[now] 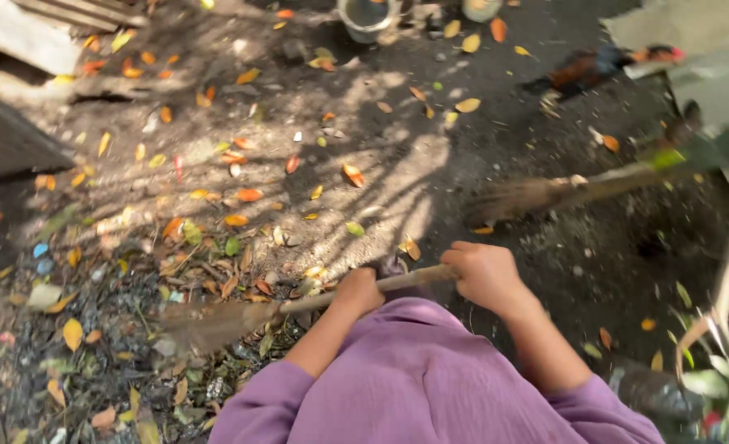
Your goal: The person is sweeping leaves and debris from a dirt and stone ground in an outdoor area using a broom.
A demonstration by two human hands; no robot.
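Hands on a broom over leaf litter

Hands clench one thin brown wooden broom handle [397,280]. Left hand [358,289] has its grip closed lower down, nearer the blurred straw broom head [216,322]; right hand [483,273] is clenched at the upper end. Long axis runs nearly level, head pointing left and slightly down into a pile of orange and yellow fallen leaves [208,263] on dark soil ground [479,156].

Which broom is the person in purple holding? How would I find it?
Start at the purple sleeves at the bottom. Both hands, left hand and right hand, grip a thin wooden stick: that is the held broom, its blurred bristles on the leaf pile at lower left. The other broom lies farther up right, with no hands on it.
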